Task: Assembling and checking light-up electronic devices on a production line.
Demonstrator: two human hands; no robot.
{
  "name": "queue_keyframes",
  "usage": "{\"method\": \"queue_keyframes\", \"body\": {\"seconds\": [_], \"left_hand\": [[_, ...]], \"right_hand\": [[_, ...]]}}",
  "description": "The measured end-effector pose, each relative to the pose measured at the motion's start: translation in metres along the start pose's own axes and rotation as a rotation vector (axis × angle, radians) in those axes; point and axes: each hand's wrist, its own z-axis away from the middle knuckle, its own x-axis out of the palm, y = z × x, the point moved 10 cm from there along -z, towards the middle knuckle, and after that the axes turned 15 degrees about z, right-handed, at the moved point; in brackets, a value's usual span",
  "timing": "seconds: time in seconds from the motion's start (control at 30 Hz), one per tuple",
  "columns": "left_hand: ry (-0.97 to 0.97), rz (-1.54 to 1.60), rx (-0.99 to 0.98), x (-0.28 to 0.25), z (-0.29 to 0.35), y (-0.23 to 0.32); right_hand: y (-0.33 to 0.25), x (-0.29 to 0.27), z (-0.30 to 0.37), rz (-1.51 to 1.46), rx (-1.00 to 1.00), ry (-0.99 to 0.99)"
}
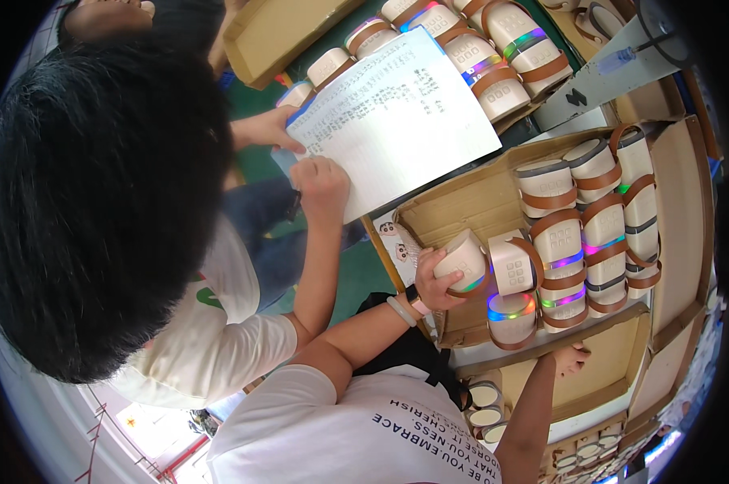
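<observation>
My left hand (pixel 437 280), with bands round its wrist, is closed on a cream portable speaker (pixel 463 256) with square buttons and a brown strap. That speaker is at the near-left corner of an open cardboard box (pixel 447 211), beside another cream speaker (pixel 513 266). Just below, a third speaker (pixel 511 316) glows with a rainbow ring. My right hand (pixel 572 360) reaches over a shallow cardboard tray (pixel 614 355), its fingers loosely apart and nothing seen in them. Rows of similar speakers (pixel 562 242) with brown straps fill the box's right side, several with lit rings.
To my left a person (pixel 252 298) bends over a handwritten notebook (pixel 405 121), one hand gripping it and the other at the page. Behind it another box holds speakers (pixel 493 48). Round pale items (pixel 485 407) stand near my right forearm; cardboard flaps (pixel 675 234) rise at the right.
</observation>
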Motion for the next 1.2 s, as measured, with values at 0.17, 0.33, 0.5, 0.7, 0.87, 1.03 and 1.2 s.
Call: {"method": "queue_keyframes", "body": {"seconds": [0.17,0.33,0.5,0.7,0.87,1.03,1.2], "left_hand": [[-0.031,0.014,-0.006,0.002,0.008,-0.005],[-0.03,0.029,-0.002,0.003,0.004,-0.004],[-0.026,0.05,0.005,0.004,0.005,-0.005],[0.016,0.04,0.017,0.002,0.007,-0.004],[-0.029,-0.031,-0.042,0.003,0.004,-0.007],[-0.174,0.032,-0.319,-0.007,-0.036,0.017],[0.029,0.159,-0.078,-0.053,-0.049,0.114]], "right_hand": [[-0.001,-0.001,0.0,0.005,-0.007,-0.001],[-0.001,-0.001,0.0,-0.007,-0.014,-0.015],[-0.003,-0.009,0.006,-0.028,-0.026,-0.047],[-0.001,-0.013,0.007,-0.001,-0.014,-0.033],[-0.005,-0.016,0.007,-0.044,-0.068,0.056],[-0.018,0.014,-0.022,-0.01,-0.319,-0.154],[-0.03,-0.118,0.118,-1.035,-1.112,-0.78]]}}
